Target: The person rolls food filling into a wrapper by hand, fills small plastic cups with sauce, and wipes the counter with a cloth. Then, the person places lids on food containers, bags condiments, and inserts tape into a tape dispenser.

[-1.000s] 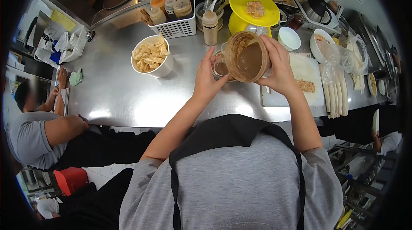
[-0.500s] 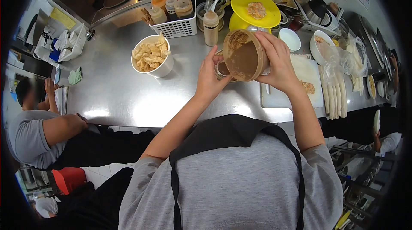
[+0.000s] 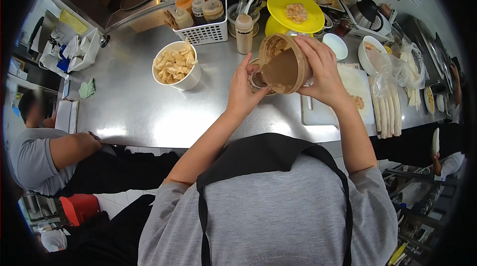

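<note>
A round tub of brown sauce [image 3: 284, 67] is tilted to the left, with my right hand [image 3: 323, 70] wrapped round its right side. The sauce lies against the tub's lower left rim. Just left of it, my left hand [image 3: 242, 87] holds a small clear cup [image 3: 258, 79], its fingers curved round the left side. The tub's rim is over the cup's edge and partly hides it. Behind my hands a squeeze bottle [image 3: 244, 34] stands upright. A white bucket of light brown fried pieces [image 3: 175, 65] sits to the left.
A yellow plate [image 3: 313, 5] bears a minced mixture. On the right are a cutting board [image 3: 325, 117], white bowls [image 3: 335, 45] and pale rolls [image 3: 387, 107]. A white basket of bottles [image 3: 203, 34] stands at the back. A person [image 3: 54, 156] is at the left.
The tub has tilted further left, and its sauce has run toward the left rim. My left hand stays nearly still at the cup. The person at the left has moved their hands out of sight.
</note>
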The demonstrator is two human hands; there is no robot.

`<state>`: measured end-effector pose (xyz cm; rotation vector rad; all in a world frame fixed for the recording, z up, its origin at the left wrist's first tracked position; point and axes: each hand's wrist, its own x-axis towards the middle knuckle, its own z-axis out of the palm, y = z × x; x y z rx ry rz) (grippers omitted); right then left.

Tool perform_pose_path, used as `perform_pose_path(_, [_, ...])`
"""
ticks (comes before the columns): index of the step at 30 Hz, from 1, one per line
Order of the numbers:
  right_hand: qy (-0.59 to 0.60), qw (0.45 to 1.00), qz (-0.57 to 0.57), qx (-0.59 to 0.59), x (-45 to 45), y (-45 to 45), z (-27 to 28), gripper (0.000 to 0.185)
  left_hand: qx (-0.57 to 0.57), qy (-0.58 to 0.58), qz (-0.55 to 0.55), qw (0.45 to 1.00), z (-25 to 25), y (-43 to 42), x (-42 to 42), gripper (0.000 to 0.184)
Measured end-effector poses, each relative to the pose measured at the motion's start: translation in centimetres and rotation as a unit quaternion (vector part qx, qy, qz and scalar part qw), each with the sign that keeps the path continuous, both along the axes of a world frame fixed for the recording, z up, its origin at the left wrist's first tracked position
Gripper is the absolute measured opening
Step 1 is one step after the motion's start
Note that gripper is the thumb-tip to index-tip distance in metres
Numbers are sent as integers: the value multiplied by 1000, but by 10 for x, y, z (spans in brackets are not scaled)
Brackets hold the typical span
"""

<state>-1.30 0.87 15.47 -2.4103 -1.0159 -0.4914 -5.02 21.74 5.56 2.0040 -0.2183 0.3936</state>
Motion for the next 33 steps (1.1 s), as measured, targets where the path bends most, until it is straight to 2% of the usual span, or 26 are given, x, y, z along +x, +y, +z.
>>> perform_pose_path(8, [1, 1000, -3, 14, 1, -2, -4, 101, -4, 4, 1, 1000, 0, 0, 0, 96])
perform_pose_path(13, [32, 997, -22, 69, 0, -5, -13, 103, -17, 9, -2, 1000, 1, 1, -1, 96])
perform_pose_path(19, [10, 1000, -8, 11, -3, -7, -8, 102, -31, 20, -16, 999, 3, -2, -2, 96])
perform_pose_path(29, [7, 1000, -10, 2, -3, -6, -6, 102, -27, 12, -14, 999, 2, -2, -1, 96])
perform_pose_path(33, [21, 999, -18, 33, -3, -7, -11, 103, -41, 17, -16, 999, 5, 0, -3, 95])
